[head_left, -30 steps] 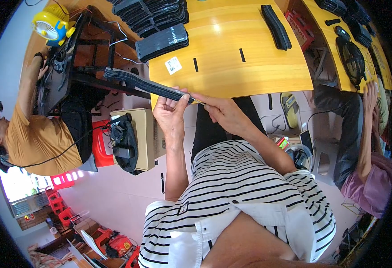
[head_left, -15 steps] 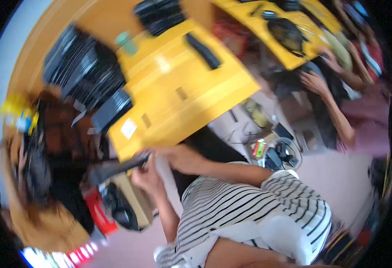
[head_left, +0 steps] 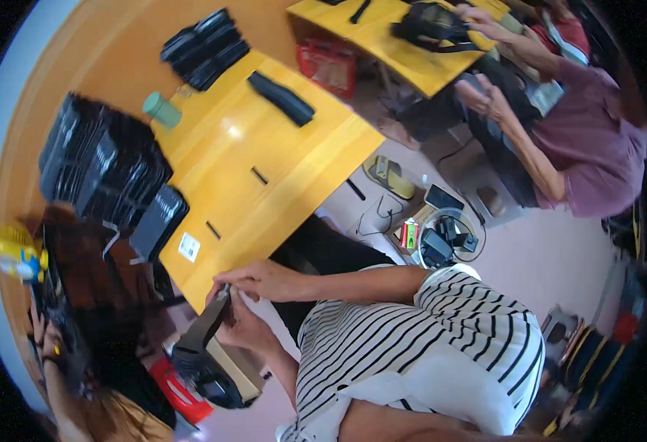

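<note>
A dark grey strap (head_left: 207, 324) is gripped by both my hands, off the near left corner of the yellow table (head_left: 264, 214). My left hand (head_left: 248, 325) is closed round it from below. My right hand (head_left: 264, 280) pinches its upper end, where a small light-coloured bit shows between the fingers. From there the strap runs down to a black piece (head_left: 217, 379) hanging over a cardboard box. What the fingertips cover is hidden. Close by on the table are a white label sheet (head_left: 189, 247) and two thin dark strips, one of them a strip (head_left: 214, 230) beside the label.
Stacked black cases (head_left: 106, 162), a green bottle (head_left: 163, 109) and a black folded item (head_left: 281, 98) occupy the table. One person (head_left: 589, 140) sits at the right; another person's arm (head_left: 58, 368) is at the left. A bin of black devices (head_left: 449, 239) stands on the floor.
The view has shifted and sharpened. The strap, stretched out to the left before, now slants down with the black piece hanging below my hands. Both hands still grip it.
</note>
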{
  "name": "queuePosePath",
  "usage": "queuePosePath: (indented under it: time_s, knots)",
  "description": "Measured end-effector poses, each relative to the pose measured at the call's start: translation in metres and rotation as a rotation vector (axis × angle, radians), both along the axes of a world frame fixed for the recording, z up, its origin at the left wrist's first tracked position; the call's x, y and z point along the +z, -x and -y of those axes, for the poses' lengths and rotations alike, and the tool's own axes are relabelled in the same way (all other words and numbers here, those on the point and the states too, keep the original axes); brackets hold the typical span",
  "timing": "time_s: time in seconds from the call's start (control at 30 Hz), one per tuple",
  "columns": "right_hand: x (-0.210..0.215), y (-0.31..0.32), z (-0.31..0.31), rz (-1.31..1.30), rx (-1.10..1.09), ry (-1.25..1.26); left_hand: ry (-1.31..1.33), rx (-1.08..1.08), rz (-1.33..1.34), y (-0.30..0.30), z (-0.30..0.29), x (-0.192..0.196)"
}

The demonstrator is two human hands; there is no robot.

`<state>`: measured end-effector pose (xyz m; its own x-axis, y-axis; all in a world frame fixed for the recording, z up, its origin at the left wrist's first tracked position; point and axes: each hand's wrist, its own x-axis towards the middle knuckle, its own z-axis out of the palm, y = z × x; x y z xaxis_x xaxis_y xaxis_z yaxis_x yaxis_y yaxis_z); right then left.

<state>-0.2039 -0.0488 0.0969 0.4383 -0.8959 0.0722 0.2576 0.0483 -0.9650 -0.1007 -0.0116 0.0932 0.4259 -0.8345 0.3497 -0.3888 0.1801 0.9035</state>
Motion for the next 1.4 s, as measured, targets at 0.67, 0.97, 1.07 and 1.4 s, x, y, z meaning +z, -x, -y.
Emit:
queuePosePath:
  time_s: [0.67, 0.97, 1.07, 1.4]
  knots:
    - [0.004, 0.038, 0.023, 0.122, 0.354, -0.415, -0.215, -0.335, -0.666, -0.029, 0.009, 0.019]
    - [0.005, 0.047, 0.034, 0.094, 0.479, -0.445, -0.275, -0.385, -0.806, -0.034, 0.006, 0.018]
    - [0.006, 0.045, 0.034, 0.088, 0.51, -0.413, -0.291, -0.407, -0.799, -0.033, 0.007, 0.023]
    - [0.006, 0.063, 0.043, -0.258, 0.396, 0.086, -0.386, -0.571, -1.024, -0.043, 0.008, 0.016]
